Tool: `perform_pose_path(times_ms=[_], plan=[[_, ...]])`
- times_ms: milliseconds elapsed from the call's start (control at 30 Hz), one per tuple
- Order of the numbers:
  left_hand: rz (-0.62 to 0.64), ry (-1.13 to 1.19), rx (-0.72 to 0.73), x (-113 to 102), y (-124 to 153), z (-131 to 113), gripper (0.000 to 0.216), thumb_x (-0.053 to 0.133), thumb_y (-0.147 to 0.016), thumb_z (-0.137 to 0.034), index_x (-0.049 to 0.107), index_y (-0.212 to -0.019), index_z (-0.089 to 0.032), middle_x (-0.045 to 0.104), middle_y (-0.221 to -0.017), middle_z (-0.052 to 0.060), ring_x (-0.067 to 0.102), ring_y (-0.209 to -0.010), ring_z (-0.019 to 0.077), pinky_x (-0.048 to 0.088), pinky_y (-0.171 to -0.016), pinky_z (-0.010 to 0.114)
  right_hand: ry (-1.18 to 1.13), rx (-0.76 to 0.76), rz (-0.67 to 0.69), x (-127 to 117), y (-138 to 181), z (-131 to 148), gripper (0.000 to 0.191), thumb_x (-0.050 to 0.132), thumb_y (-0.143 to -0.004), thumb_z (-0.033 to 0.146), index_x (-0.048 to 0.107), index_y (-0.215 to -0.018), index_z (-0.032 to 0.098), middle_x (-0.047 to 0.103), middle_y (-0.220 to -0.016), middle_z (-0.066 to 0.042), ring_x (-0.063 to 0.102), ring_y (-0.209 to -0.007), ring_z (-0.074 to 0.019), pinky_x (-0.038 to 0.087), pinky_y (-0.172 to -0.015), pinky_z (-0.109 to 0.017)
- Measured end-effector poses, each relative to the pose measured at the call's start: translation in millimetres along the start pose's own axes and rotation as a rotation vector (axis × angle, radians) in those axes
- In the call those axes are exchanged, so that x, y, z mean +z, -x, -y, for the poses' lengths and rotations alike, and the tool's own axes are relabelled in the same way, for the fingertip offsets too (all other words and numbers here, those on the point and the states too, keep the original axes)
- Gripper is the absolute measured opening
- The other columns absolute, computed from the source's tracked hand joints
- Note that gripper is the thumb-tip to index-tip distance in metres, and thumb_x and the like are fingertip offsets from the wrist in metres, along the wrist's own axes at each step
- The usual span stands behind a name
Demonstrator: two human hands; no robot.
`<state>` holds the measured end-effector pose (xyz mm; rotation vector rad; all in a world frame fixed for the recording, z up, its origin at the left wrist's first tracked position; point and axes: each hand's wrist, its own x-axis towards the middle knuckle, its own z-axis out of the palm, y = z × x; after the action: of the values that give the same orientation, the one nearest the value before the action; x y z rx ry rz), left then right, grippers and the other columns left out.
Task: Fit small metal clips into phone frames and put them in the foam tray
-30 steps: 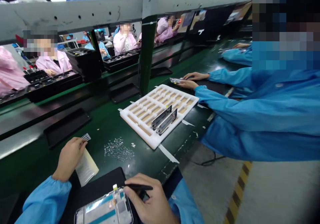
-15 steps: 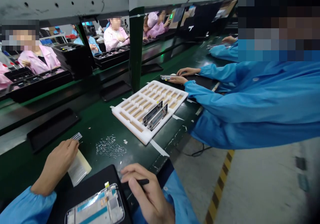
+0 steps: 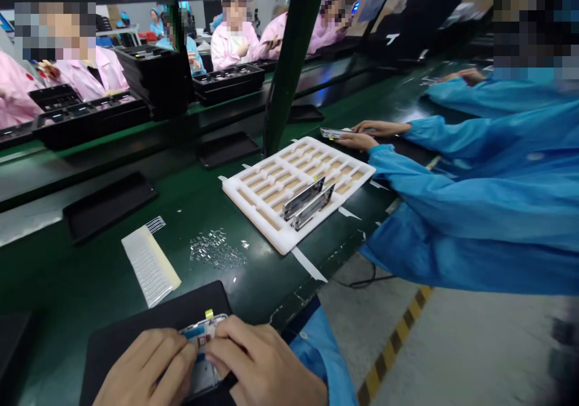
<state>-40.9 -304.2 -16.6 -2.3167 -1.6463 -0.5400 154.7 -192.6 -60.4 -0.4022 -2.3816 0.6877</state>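
Note:
Both my hands rest close together on a phone frame [image 3: 202, 336] that lies on a black mat [image 3: 136, 333] at the near edge of the green bench. My left hand [image 3: 147, 367] has its fingers curled and pinched against the frame's top end. My right hand [image 3: 265, 364] is closed over the frame's right side, fingertips pressing next to the left hand's. Most of the frame is hidden under the hands. A yellow-backed strip of small labels [image 3: 149, 262] lies loose on the bench, left of the mat.
A scatter of tiny clear bits [image 3: 217, 252] lies beyond the mat. A white foam tray [image 3: 271, 225] holds two upright phone frames [image 3: 307, 202]. A co-worker in a blue sleeve [image 3: 452, 183] works at the right. Black trays [image 3: 108, 204] line the conveyor behind.
My left hand let go of the label strip and came down onto the phone frame. My right hand moved left to meet it; the black pen-like tool is no longer visible.

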Motion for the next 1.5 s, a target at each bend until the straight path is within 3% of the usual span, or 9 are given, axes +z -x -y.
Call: perform_pose_path(times_ms=[133, 367, 633, 833, 967, 1200, 1300, 1367, 1500], plan=[[0.024, 0.066, -0.096, 1, 8, 0, 0.029, 0.042, -0.117, -0.025, 0.069, -0.109, -0.019, 0.079, -0.090, 0.001, 0.075, -0.077, 0.0126, 0.058, -0.073, 0.024, 0.071, -0.120, 0.067, -1, -7, -8, 0.041, 0.032, -0.118, 0.015, 0.066, -0.096, 0.019, 0.068, -0.088, -0.002, 0.067, -0.070, -0.0169, 0.046, -0.057, -0.033], [0.059, 0.043, -0.348, 17, 43, 8, 0.028, 0.046, -0.116, -0.039, 0.070, -0.116, -0.024, 0.078, -0.106, 0.002, 0.078, -0.096, 0.0129, 0.062, -0.091, 0.021, 0.093, -0.109, 0.098, 8, -11, -31, 0.044, 0.027, -0.121, 0.020, 0.067, -0.102, 0.016, 0.071, -0.093, -0.006, 0.070, -0.079, -0.0203, 0.052, -0.061, -0.032], [0.029, 0.050, -0.288, 14, 41, 5, 0.034, 0.042, -0.116, -0.032, 0.074, -0.111, -0.022, 0.079, -0.103, 0.004, 0.077, -0.090, 0.0139, 0.063, -0.085, 0.022, 0.156, -0.120, 0.141, 14, -10, -33, 0.039, 0.029, -0.119, 0.014, 0.067, -0.110, 0.015, 0.073, -0.101, -0.007, 0.071, -0.085, -0.0211, 0.052, -0.065, -0.034], [0.122, -0.027, -0.169, 23, 54, 6, 0.035, 0.046, -0.112, -0.024, 0.073, -0.135, -0.023, 0.079, -0.120, 0.010, 0.076, -0.108, 0.0211, 0.062, -0.091, 0.031, 0.268, -0.167, 0.178, 11, -14, -30, 0.030, 0.042, -0.113, 0.008, 0.070, -0.107, 0.016, 0.075, -0.099, -0.008, 0.067, -0.077, -0.0225, 0.046, -0.057, -0.035], [0.124, -0.058, -0.141, 28, 58, 8, 0.036, 0.045, -0.112, -0.023, 0.072, -0.135, -0.020, 0.079, -0.118, 0.012, 0.075, -0.107, 0.0238, 0.060, -0.091, 0.035, 0.370, -0.231, 0.195, 8, -15, -25, 0.020, 0.054, -0.107, 0.009, 0.073, -0.108, 0.013, 0.078, -0.099, -0.010, 0.066, -0.072, -0.0241, 0.045, -0.052, -0.036], [0.125, -0.106, -0.094, 29, 58, 8, 0.036, 0.044, -0.112, -0.023, 0.073, -0.134, -0.019, 0.080, -0.117, 0.012, 0.076, -0.106, 0.0243, 0.060, -0.091, 0.036, 0.532, -0.221, 0.141, 28, 14, -8, 0.035, 0.051, -0.099, 0.008, 0.076, -0.123, 0.001, 0.081, -0.118, -0.024, 0.068, -0.066, -0.0259, 0.049, -0.043, -0.036], [0.109, -0.119, -0.107, 26, 52, 6, 0.036, 0.043, -0.111, -0.021, 0.074, -0.129, -0.021, 0.081, -0.114, 0.010, 0.078, -0.102, 0.0237, 0.061, -0.087, 0.035, 0.457, -0.161, 0.140, 27, 18, -7, 0.038, 0.052, -0.099, 0.007, 0.073, -0.131, 0.003, 0.080, -0.121, -0.024, 0.070, -0.067, -0.0250, 0.051, -0.042, -0.034], [0.117, -0.113, -0.134, 22, 44, 5, 0.034, 0.044, -0.112, -0.024, 0.075, -0.125, -0.022, 0.081, -0.112, 0.009, 0.079, -0.097, 0.0216, 0.062, -0.083, 0.033, 0.289, -0.088, 0.115, 19, 13, -11, 0.035, 0.053, -0.102, 0.009, 0.073, -0.131, 0.008, 0.079, -0.122, -0.021, 0.075, -0.079, -0.0257, 0.060, -0.053, -0.032], [0.088, -0.113, -0.109, 14, 32, 6, 0.046, 0.049, -0.110, -0.058, 0.075, -0.123, -0.022, 0.084, -0.109, 0.007, 0.082, -0.090, 0.0212, 0.066, -0.074, 0.031, -0.263, 0.240, -0.180, -2, 0, -30, 0.024, 0.059, -0.110, 0.029, 0.079, -0.106, 0.018, 0.076, -0.117, -0.014, 0.076, -0.098, -0.0235, 0.066, -0.083, -0.032]])
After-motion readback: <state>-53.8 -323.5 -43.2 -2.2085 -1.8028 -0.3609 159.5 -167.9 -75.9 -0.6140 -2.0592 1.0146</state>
